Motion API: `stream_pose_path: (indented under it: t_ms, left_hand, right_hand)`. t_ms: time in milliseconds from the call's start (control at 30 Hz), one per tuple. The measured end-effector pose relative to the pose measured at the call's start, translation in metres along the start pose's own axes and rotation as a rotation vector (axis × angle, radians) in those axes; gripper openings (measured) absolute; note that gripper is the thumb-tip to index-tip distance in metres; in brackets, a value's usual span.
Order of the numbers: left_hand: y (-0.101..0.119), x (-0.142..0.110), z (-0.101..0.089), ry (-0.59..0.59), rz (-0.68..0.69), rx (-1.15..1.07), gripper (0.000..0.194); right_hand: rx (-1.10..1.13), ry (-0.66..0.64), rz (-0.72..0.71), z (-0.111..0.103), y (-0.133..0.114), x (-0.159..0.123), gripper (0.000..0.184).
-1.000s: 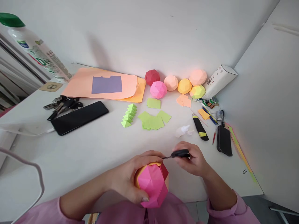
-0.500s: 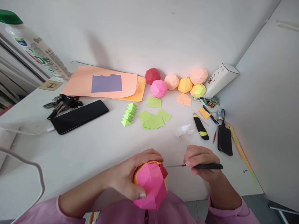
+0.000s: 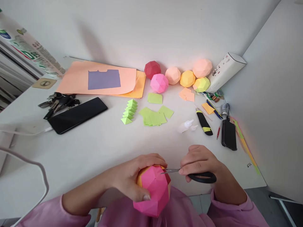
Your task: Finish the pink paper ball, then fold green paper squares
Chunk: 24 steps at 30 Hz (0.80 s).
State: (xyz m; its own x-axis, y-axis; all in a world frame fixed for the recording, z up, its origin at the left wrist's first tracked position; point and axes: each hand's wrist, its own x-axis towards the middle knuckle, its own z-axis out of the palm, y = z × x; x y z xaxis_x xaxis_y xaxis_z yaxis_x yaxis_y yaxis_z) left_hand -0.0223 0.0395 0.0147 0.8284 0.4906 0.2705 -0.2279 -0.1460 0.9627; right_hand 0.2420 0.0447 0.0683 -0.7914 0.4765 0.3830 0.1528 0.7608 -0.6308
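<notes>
A faceted paper ball [image 3: 155,190], mostly pink with orange and red panels, sits in my left hand [image 3: 134,178] near the table's front edge. My thumb presses its near side and the fingers curl over its far side. In my right hand [image 3: 199,162] is a pair of scissors [image 3: 204,177] with black handles. Their thin blades point left, and the tips reach the upper right of the ball; whether they touch the paper I cannot tell. Beyond the hands lie green paper squares [image 3: 153,117] and a row of folded green paper pieces [image 3: 129,112].
Several finished paper balls [image 3: 159,83] stand along the wall. To the right are a small white glue bottle [image 3: 186,126], a box cutter [image 3: 204,122] and a black case [image 3: 229,135]. A phone [image 3: 78,115], keys [image 3: 60,102] and orange paper sheets [image 3: 78,77] lie left.
My right hand has moved left, bringing the scissor tips to the ball's upper right. The scissors have turned, showing more of the handle loop. The view has shifted slightly.
</notes>
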Motion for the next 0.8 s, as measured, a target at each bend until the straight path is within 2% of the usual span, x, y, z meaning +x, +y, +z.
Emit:
stream_pose_path:
  t_ms: [133, 333, 433, 600, 800]
  left_hand:
    - [-0.001, 0.001, 0.001, -0.029, -0.019, 0.009, 0.066]
    - [-0.001, 0.002, 0.003, -0.094, -0.049, 0.008, 0.068]
    - [-0.001, 0.002, 0.005, -0.12, -0.069, 0.002, 0.069]
    - [-0.001, 0.002, 0.007, -0.135, -0.108, -0.037, 0.072]
    - [-0.001, 0.002, 0.009, -0.124, -0.079, -0.038, 0.072]
  right_hand:
    - [-0.028, -0.064, 0.008, -0.003, -0.005, 0.001, 0.027]
    - [-0.047, -0.136, 0.026, -0.007, -0.017, 0.01, 0.015]
    - [-0.031, -0.172, 0.058, -0.008, -0.022, 0.016, 0.014]
    - [0.063, -0.18, 0.06, -0.008, -0.022, 0.02, 0.017]
    - [0.188, -0.121, 0.075, -0.004, -0.018, 0.019, 0.013]
